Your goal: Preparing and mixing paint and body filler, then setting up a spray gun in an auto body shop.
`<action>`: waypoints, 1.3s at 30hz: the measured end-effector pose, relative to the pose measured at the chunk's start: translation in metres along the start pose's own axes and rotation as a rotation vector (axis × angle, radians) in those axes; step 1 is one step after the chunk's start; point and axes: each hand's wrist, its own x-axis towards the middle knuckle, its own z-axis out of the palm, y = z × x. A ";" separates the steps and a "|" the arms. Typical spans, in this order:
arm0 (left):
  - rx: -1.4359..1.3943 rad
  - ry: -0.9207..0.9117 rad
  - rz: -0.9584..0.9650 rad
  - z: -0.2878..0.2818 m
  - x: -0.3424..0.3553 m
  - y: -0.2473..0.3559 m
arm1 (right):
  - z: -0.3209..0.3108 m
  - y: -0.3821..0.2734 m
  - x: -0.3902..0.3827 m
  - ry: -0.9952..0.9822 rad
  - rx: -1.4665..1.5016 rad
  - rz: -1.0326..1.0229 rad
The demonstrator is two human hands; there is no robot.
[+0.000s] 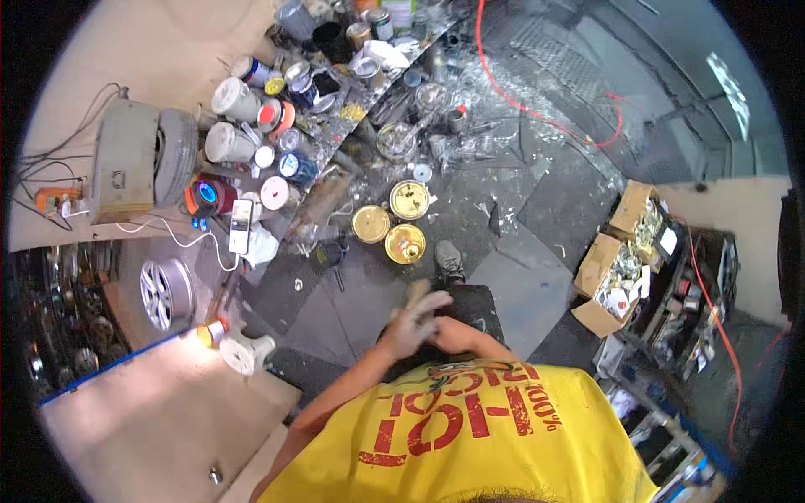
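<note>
two hands (411, 325) together – three gold tins (405, 244), one shoe (449, 260)

Silver wheel rim (166, 293), grey tire (179, 157)

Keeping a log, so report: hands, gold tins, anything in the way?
Left hand overlaps mostly hidden right hand; grip unclear. Three gold tins on floor, untouched. Grey shoe alongside, apparently not blocking.

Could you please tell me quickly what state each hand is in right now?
Left hand: appears open, fingers extended; nothing seen held.
Right hand: mostly hidden by the left; cannot tell.
</note>
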 end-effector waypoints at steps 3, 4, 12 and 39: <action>0.382 -0.186 0.054 0.021 -0.020 0.008 | -0.027 -0.033 -0.047 -0.023 -0.203 -0.102; 0.376 -0.117 -0.004 0.021 -0.037 0.002 | -0.051 -0.039 -0.073 0.022 -0.106 0.006; 0.832 -0.031 0.160 -0.117 -0.252 -0.054 | -0.086 -0.046 -0.405 1.606 0.153 0.183; -0.356 0.172 -0.365 0.024 -0.323 -0.046 | 0.400 0.124 -0.658 1.962 0.133 0.956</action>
